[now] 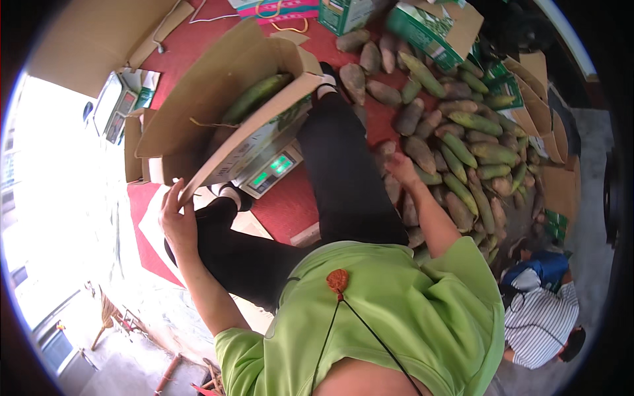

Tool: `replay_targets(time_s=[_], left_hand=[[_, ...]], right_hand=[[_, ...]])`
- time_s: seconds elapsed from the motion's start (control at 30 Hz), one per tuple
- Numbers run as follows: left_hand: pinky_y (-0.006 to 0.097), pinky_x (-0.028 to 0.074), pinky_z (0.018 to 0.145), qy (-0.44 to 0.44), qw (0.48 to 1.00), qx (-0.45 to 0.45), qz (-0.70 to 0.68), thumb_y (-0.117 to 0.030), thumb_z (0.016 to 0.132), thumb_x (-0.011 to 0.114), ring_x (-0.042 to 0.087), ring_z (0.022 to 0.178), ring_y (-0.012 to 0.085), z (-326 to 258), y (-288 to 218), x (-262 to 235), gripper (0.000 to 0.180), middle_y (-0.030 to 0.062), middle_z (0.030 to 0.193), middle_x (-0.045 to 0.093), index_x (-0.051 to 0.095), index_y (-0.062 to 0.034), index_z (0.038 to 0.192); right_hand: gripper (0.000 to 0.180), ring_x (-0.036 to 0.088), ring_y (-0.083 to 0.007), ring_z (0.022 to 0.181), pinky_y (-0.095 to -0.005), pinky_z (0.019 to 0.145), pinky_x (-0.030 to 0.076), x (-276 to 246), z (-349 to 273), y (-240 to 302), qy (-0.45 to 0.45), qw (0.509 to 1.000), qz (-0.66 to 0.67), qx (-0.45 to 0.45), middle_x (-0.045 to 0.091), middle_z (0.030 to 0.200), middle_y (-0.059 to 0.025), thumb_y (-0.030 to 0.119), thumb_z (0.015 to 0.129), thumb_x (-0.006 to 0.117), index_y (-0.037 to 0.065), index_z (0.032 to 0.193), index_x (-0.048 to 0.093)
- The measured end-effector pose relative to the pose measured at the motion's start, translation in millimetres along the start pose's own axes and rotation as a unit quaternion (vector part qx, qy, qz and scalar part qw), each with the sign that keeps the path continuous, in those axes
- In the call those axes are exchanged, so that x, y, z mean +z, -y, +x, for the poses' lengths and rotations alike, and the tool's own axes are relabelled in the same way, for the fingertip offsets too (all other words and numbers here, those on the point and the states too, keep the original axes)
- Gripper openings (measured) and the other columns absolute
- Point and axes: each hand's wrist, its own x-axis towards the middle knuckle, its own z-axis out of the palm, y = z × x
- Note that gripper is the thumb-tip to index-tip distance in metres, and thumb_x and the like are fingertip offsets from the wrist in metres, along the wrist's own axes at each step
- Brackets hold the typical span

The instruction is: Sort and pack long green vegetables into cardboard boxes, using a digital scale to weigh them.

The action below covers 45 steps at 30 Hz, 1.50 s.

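Observation:
An open cardboard box (198,112) stands tilted on a digital scale (271,173) whose green display is lit. My left hand (178,214) pinches the near corner of the box's raised flap. Inside the box lies a long green radish (259,96); the flap hides much of the rest. Over on the right, a big heap of green and mud-brown radishes (462,145) spreads across the red floor covering. My right hand (401,169) is at the heap's left edge, close to several brownish radishes. Its fingers are slightly blurred, so their grip is unclear.
Green printed cartons (429,33) stand behind the heap, and torn open boxes (538,99) flank its right side. A second scale (117,105) is at the far left. At the lower right, a person in a striped shirt (541,323) bends beside the heap.

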Motion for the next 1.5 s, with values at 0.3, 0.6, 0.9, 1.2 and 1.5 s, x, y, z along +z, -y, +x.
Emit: replay_targets(time_s=[0.3,0.6,0.9,1.2,1.5], left_hand=[[0.035,0.045,0.091,0.079,0.98,-0.151,-0.102,-0.004,0.078,0.066,0.058,0.109,0.0213,-1,42,-59,0.042,0.0094,0.115,0.064,0.059,-0.0035,0.12],[0.036,0.046,0.083,0.058,0.843,-0.363,-0.392,-0.034,0.094,0.054,0.05,0.12,0.0227,2,122,-39,0.055,0.0119,0.129,0.054,0.039,-0.0033,0.137],[0.037,0.045,0.083,0.152,0.838,-0.355,-0.385,-0.042,0.092,0.053,0.056,0.108,0.0206,41,121,-5,0.047,0.0081,0.111,0.062,0.055,-0.0039,0.119],[0.039,0.054,0.078,0.112,0.807,-0.376,-0.442,-0.024,0.09,0.058,0.058,0.1,0.0205,52,118,8,0.031,0.0103,0.106,0.06,0.056,0.0019,0.106],[0.041,0.052,0.077,0.077,0.796,-0.409,-0.44,-0.022,0.088,0.06,0.057,0.094,0.0194,64,123,25,0.024,0.0088,0.097,0.061,0.059,-0.0009,0.1]], right_hand=[[0.02,0.052,-0.0079,0.072,-0.0251,0.062,0.044,4,75,200,-0.004,0.98,0.123,-0.159,0.061,0.084,0.0012,0.01,0.085,0.062,0.003,0.104,0.062],[0.037,0.06,-0.0142,0.092,-0.0283,0.08,0.046,35,91,334,0.021,0.976,0.112,-0.188,0.066,0.101,-0.0089,0.025,0.087,0.063,-0.002,0.111,0.062],[0.061,0.062,-0.0236,0.101,-0.0331,0.085,0.048,63,124,352,-0.002,0.97,0.012,-0.241,0.063,0.111,-0.0163,0.025,0.075,0.072,-0.003,0.125,0.049],[0.046,0.06,-0.0345,0.1,-0.0417,0.085,0.048,70,149,374,-0.019,0.931,-0.248,-0.267,0.064,0.105,-0.0196,0.02,0.068,0.072,0.005,0.11,0.062],[0.031,0.065,-0.0251,0.084,-0.0359,0.075,0.047,75,152,368,0.042,0.941,-0.175,-0.286,0.068,0.09,-0.018,0.011,0.077,0.059,-0.001,0.105,0.064]])
